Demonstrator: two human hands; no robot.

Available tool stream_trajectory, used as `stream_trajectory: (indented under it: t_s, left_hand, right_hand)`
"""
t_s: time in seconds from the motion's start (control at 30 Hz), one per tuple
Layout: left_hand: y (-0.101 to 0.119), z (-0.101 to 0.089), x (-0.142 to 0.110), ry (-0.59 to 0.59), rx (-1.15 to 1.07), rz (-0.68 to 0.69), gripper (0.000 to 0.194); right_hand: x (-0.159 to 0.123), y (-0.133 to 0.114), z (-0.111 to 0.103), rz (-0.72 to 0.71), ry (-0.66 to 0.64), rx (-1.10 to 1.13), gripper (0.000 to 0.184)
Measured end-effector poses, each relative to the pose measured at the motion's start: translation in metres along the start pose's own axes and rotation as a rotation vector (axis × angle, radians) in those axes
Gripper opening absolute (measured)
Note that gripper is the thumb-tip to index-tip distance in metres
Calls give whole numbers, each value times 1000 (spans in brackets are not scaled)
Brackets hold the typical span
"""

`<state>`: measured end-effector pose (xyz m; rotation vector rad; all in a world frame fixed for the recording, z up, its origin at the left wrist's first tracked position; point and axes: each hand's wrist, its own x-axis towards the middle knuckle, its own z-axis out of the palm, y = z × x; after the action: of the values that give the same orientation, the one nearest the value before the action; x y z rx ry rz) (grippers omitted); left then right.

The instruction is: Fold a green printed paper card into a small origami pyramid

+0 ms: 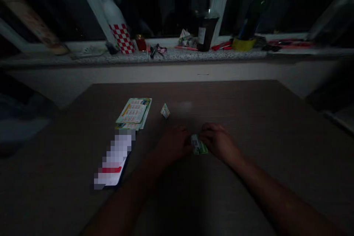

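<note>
In the middle of the dark tabletop (243, 118) lies a small piece of green and white printed paper (197, 145), apparently folded. My left hand (177, 142) is at its left edge with bent fingers; its fingertips are in deep shadow. My right hand (217, 140) has its fingers closed together on the paper's upper right edge. Just beyond my left hand stands a small pointed folded paper piece (165, 111) with a coloured print. Farther left is a stack of printed calendar sheets (134, 112), slightly fanned out.
A phone (117, 158) with a bright, blurred-out screen lies left of my forearm. On the windowsill (177, 55) stand a red-and-white checked bottle (121, 37), a small jar (141, 42), a dark cup (206, 35) and a green bottle (254, 13) in a yellow holder.
</note>
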<state>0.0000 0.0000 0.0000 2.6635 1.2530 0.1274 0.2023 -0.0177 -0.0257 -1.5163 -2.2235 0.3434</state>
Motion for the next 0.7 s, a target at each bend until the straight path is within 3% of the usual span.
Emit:
stream_trajectory:
  t_s: [0.57,0.7]
  left_hand:
    - [1,6,-10,75,-75,22,61]
    - [2,7,-11,96,-129,78,48]
  right_hand:
    - [-4,10,3,-85,27,28,18]
    - [-4,10,2,-84,31,46,20]
